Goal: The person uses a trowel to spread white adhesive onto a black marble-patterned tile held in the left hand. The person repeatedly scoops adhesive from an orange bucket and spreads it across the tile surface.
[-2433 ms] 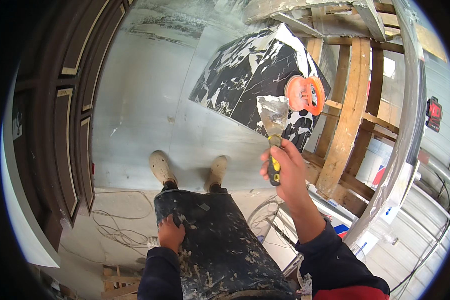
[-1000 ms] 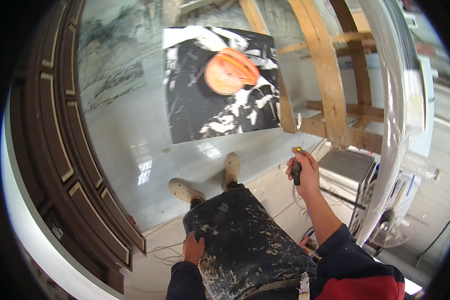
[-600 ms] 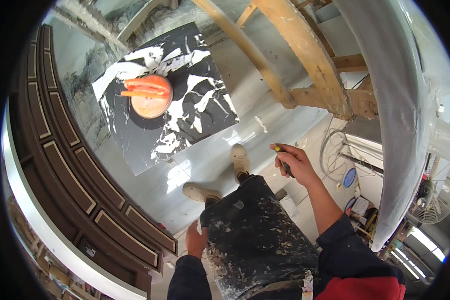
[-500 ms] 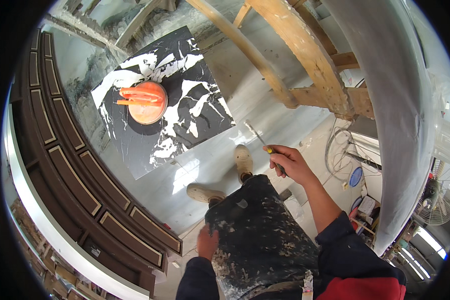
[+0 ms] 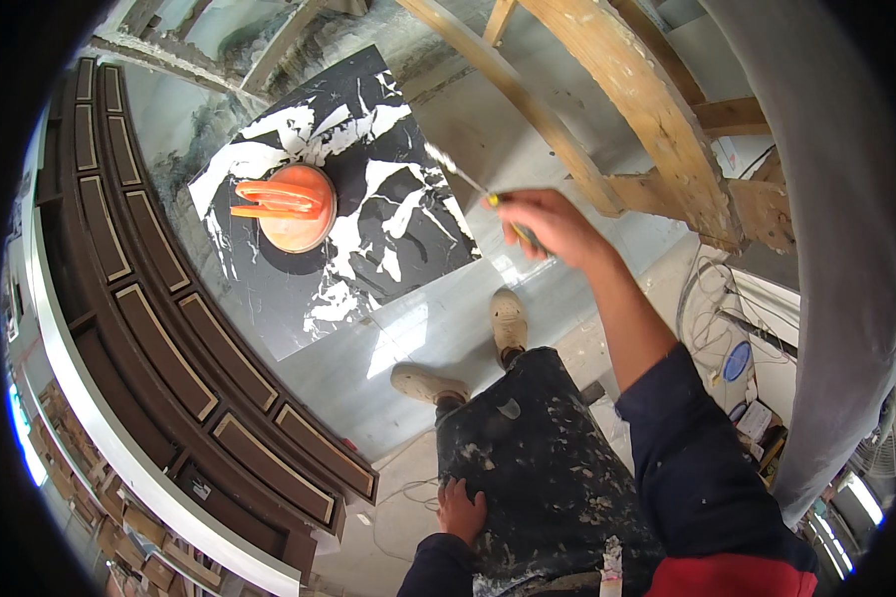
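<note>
My right hand [image 5: 553,227] is closed around the handle of a screwdriver-like tool [image 5: 480,189]. The handle is dark and yellow, and a thin shaft ends in a whitish tip at the right edge of the slab. I cannot tell whether the tip touches it. The slab [image 5: 259,308] is black with white marble-like patches. An orange suction lifter [image 5: 301,231] with a double handle sits on its left half. Resting against my stained dark apron [image 5: 543,448], my left hand [image 5: 462,510] has its fingers apart and holds nothing.
A dark brown panelled cabinet front [image 5: 159,328] curves along the left, with a white edge outside it. Wooden beams [image 5: 637,109] stand at the far right beside a grey plastic sheet [image 5: 846,249]. Cables [image 5: 702,298] and a blue round object [image 5: 737,361] lie on the right.
My right hand has moved away from me and slightly left, bringing the tool's tip to the slab's edge. My left hand has shifted right onto the apron.
</note>
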The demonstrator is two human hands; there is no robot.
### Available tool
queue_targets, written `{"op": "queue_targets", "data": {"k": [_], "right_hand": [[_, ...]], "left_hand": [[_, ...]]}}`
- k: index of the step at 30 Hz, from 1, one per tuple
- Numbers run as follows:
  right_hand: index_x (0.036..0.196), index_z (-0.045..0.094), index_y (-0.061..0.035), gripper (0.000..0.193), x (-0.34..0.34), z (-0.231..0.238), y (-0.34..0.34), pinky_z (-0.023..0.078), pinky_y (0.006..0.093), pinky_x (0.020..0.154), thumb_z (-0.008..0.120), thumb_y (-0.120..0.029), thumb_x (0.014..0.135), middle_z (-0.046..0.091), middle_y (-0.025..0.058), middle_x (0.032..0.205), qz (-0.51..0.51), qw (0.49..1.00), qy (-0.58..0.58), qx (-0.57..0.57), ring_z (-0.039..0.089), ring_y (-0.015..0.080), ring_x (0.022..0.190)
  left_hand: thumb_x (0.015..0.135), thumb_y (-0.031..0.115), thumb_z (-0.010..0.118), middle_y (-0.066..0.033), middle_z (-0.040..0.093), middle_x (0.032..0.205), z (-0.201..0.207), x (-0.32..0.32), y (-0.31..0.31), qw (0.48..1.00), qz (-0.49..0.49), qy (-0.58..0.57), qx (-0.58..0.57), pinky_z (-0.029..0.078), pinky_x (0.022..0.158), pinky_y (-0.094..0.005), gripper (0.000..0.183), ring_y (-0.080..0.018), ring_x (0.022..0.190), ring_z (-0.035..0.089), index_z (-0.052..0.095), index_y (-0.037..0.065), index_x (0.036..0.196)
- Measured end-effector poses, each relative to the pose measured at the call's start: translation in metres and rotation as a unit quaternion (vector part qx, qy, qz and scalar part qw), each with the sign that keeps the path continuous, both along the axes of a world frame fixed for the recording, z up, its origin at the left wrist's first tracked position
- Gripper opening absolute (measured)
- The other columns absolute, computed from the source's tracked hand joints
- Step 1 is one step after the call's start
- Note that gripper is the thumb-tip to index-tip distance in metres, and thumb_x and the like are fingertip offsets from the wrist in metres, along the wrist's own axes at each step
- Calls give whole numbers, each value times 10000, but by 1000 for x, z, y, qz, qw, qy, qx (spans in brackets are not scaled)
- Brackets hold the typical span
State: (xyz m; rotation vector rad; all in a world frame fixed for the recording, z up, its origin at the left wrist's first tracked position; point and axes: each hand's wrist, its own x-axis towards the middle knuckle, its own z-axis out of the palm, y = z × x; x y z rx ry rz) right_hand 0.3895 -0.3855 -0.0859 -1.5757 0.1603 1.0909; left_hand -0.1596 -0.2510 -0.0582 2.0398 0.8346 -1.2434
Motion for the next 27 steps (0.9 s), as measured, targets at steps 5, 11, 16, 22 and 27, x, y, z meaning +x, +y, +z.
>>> {"op": "queue_targets", "data": {"k": [5,11,16,22,27], "right_hand": [[1330,713,-33,469,89,-4,48,372,274,459,628,-373,1019,653,54,792,15,998,-65,-8,528,114,527],[1110,711,-16,373,131,10,76,388,296,501,687,-363,976,659,74,813,-76,992,-89,52,550,135,569],[1328,695,-13,439,57,17,24,406,283,506,639,-318,1017,644,51,797,-140,978,-79,130,531,121,566],[1340,691,6,400,-100,6,-73,411,261,497,570,-153,993,607,44,700,-103,993,43,50,528,105,523],[1323,715,0,407,-148,6,-82,424,261,508,621,-31,928,599,31,702,-148,985,87,20,530,102,540]], "left_hand": [[956,400,675,-231,515,1544,-5,-7,-2,1000,-16,-12,6,365,1206,-573,615,-470,1472,395,592,28,1439],[960,449,635,-166,453,1625,-3,-4,-2,999,1,41,-10,373,1174,-630,667,-412,1544,324,550,66,1500],[961,403,656,-210,492,1578,-2,9,1,1000,-5,17,-14,367,1200,-584,641,-443,1510,360,570,23,1470],[960,406,651,-175,482,1588,-1,4,18,1000,-17,19,-16,381,1188,-597,635,-424,1523,347,570,38,1471],[965,402,651,-169,478,1593,-1,12,36,999,-44,20,-12,379,1189,-599,631,-425,1526,340,568,40,1475]]}}
